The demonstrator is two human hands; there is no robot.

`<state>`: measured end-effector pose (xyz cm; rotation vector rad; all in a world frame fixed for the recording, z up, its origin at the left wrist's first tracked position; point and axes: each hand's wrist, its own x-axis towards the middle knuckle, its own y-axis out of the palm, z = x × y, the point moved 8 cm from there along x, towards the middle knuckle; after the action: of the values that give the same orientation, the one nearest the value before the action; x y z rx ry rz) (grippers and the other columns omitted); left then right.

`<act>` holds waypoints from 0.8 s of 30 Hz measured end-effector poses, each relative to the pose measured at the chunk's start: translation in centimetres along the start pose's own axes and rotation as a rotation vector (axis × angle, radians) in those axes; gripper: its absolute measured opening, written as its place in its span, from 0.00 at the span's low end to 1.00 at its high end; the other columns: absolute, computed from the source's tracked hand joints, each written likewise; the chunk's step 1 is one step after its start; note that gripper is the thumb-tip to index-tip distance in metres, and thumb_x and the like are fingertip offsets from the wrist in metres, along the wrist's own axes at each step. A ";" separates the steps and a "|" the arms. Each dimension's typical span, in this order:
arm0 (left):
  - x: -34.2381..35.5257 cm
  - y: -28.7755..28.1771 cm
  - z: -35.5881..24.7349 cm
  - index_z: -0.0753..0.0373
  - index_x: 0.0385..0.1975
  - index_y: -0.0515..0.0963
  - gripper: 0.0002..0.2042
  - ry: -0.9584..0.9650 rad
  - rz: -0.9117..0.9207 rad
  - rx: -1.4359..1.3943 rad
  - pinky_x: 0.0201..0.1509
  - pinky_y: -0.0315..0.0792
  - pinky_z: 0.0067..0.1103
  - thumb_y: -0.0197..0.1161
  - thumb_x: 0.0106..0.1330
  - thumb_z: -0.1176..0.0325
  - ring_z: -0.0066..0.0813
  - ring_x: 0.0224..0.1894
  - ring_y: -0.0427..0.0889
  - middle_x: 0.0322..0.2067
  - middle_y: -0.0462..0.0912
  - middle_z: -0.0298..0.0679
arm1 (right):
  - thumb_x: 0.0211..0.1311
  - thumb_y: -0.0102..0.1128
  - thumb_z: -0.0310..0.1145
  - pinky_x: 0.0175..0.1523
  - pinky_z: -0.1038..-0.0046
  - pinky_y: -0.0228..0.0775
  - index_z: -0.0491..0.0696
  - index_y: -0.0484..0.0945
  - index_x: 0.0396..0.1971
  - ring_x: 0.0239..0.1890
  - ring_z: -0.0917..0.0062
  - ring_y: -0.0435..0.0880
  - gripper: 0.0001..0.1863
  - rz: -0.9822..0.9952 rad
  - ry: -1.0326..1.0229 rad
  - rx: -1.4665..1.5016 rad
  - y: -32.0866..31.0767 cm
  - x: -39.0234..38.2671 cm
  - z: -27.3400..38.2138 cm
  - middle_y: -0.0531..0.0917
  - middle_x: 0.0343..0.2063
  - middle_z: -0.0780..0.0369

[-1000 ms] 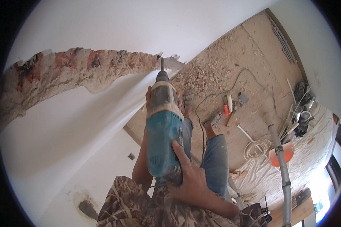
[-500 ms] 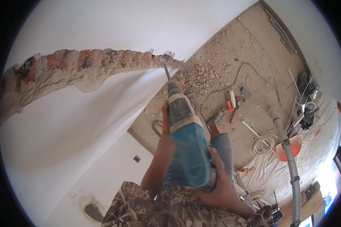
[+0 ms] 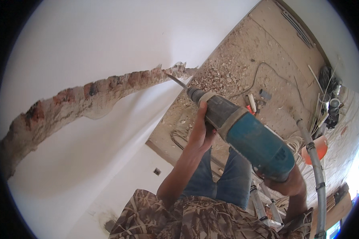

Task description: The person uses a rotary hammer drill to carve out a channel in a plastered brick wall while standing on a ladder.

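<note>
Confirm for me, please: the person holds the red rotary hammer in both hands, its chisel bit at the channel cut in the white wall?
Not quite: the head view shows the rotary hammer is teal-blue, not red. Otherwise right: left hand near the front, right hand at the rear, chisel bit at the channel.

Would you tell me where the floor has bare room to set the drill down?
The barest patch is the dusty floor at the far end, between the cable and the far wall. Crowded: rubble lies below the wall channel, small tools lie mid-floor, and pipes and an orange bucket fill the right side. Both the left hand and right hand hold the drill.
</note>
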<state>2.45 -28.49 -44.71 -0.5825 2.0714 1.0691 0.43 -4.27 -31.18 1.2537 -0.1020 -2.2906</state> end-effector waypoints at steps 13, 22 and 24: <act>3.9 0.2 -2.6 0.58 0.58 0.72 0.33 -0.017 -0.009 -0.032 0.51 0.78 0.25 0.55 0.69 0.33 0.25 0.44 0.81 0.46 0.81 0.35 | 0.39 0.69 0.18 0.68 0.67 0.64 0.44 0.53 0.74 0.63 0.70 0.75 0.56 0.076 -0.037 -0.093 1.6 4.3 6.6 0.75 0.61 0.55; 2.7 -5.0 -3.4 0.62 0.60 0.71 0.46 -0.157 0.307 -0.347 0.53 0.81 0.47 0.55 0.58 0.23 0.52 0.59 0.76 0.57 0.74 0.52 | 0.46 0.68 0.29 0.57 0.57 0.73 0.48 0.42 0.77 0.51 0.43 0.81 0.59 0.268 -0.068 -0.402 9.1 4.9 2.0 0.81 0.47 0.40; 2.7 -6.0 -2.1 0.62 0.58 0.72 0.44 -0.197 0.188 -0.313 0.51 0.81 0.46 0.54 0.59 0.24 0.50 0.57 0.78 0.55 0.75 0.51 | 0.46 0.69 0.30 0.55 0.56 0.74 0.50 0.41 0.78 0.49 0.42 0.81 0.60 0.182 -0.169 -0.385 9.4 3.9 -0.8 0.81 0.45 0.39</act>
<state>3.84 -33.77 -48.99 -0.4170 1.8271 1.5138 3.17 -14.11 -31.75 0.8212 0.1532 -2.1254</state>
